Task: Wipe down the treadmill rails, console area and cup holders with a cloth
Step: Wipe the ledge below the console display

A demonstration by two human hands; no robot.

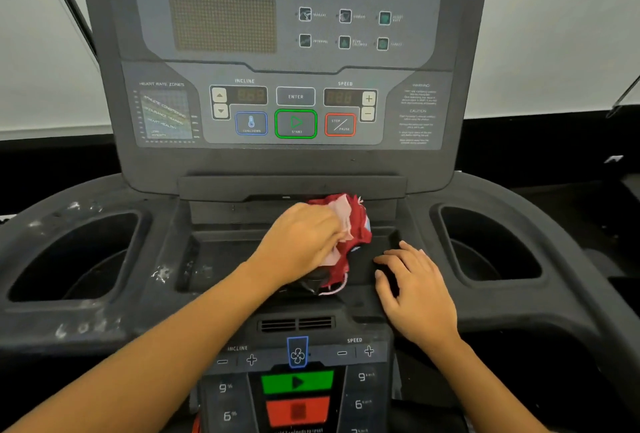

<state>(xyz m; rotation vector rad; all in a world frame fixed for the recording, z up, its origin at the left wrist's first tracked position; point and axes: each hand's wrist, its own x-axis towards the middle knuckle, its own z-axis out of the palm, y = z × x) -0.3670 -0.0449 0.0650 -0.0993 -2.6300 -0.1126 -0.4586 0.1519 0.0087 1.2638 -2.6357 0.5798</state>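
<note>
Cloth: the red cloth (349, 235) lies bunched in the tray (221, 259), toward its back right part; the left hand partly covers it.
Left hand: the left hand (301, 242) has its fingers curled over the cloth and grips it, pressing it down; I judge this is to rub the tray floor and back wall, so the console area is the step in hand.
Right hand: the right hand (412, 280) rests on the right rim of the tray, fingers spread and flat, holding nothing; probably it steadies the body.
Console: the console (294, 110) rises behind the tray; its displays are dark.
Ledge: a ledge (291, 186) overhangs the back of the tray, just above the cloth; it may hinder reaching the back corner.
Cup holders: the left cup holder (76, 259) is left of the tray, the right cup holder (491, 245) right of it; both are deep and dark; the cloth is in neither.
Marks: white marks (161, 273) lie at the left end of the tray; they seem not yet wiped.
Keypad: a keypad (298, 384) sits in front of the tray, between the forearms; a careless wipe could press its buttons.
Rails: not in view.
</note>
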